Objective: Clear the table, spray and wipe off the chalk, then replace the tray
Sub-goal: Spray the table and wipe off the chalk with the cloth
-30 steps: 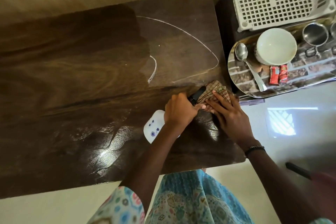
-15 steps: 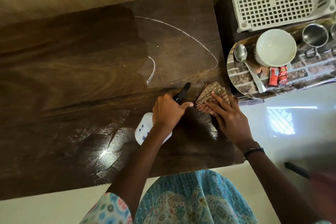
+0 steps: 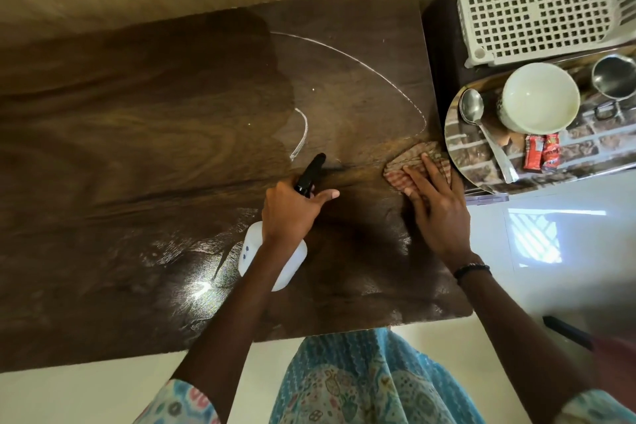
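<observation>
**Spraying the last chalk**

While the left hand [image 3: 292,208] grips the spray bottle [image 3: 275,251], nozzle aimed at the chalk line [image 3: 361,58], the right hand [image 3: 437,206] presses the cloth [image 3: 406,165] flat on the worktop [image 3: 137,148], ready to wipe; the tray [image 3: 481,151] waits alongside.

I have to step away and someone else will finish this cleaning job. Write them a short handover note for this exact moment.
Left hand: grips the spray bottle, nozzle aimed at the chalk line.
Right hand: fingers flat, pressing the checked cloth onto the table near its right edge.
Tray: off the table on the stand to the right, carrying bowl, spoon, cup and packets.
Done: table cleared, part of it wet.
Left: spray and wipe the remaining chalk arcs, then put the tray back.
</observation>
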### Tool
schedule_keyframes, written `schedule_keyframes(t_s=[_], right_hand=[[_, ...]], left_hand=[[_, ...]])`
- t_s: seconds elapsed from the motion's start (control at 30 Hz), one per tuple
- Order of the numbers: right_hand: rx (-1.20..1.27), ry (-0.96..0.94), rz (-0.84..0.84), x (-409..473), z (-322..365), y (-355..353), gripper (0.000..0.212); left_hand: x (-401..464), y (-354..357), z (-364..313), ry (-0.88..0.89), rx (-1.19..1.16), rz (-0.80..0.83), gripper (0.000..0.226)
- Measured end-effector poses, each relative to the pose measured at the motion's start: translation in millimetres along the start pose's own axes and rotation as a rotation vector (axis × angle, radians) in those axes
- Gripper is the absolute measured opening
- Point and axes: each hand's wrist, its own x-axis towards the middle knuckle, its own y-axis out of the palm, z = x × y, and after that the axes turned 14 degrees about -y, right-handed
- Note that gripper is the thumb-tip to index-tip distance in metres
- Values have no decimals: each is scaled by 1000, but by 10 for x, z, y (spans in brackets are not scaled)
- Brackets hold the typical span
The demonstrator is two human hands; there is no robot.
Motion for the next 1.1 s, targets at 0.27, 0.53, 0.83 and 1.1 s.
schedule_keyframes(t_s=[0.27, 0.53, 0.83, 1.1], right_hand=[[9, -35, 41, 778, 691, 426, 39], [-48, -545, 179, 329, 766, 385, 37], [-77, 54, -2, 585, 214, 122, 36], [-16, -255, 184, 1203, 1160, 646, 42]], left_hand=[[126, -169, 41, 21, -56, -50, 41], [153, -301, 9, 45, -60, -35, 45], [305, -417, -5, 59, -102, -28, 43], [414, -514, -45, 57, -119, -38, 35]])
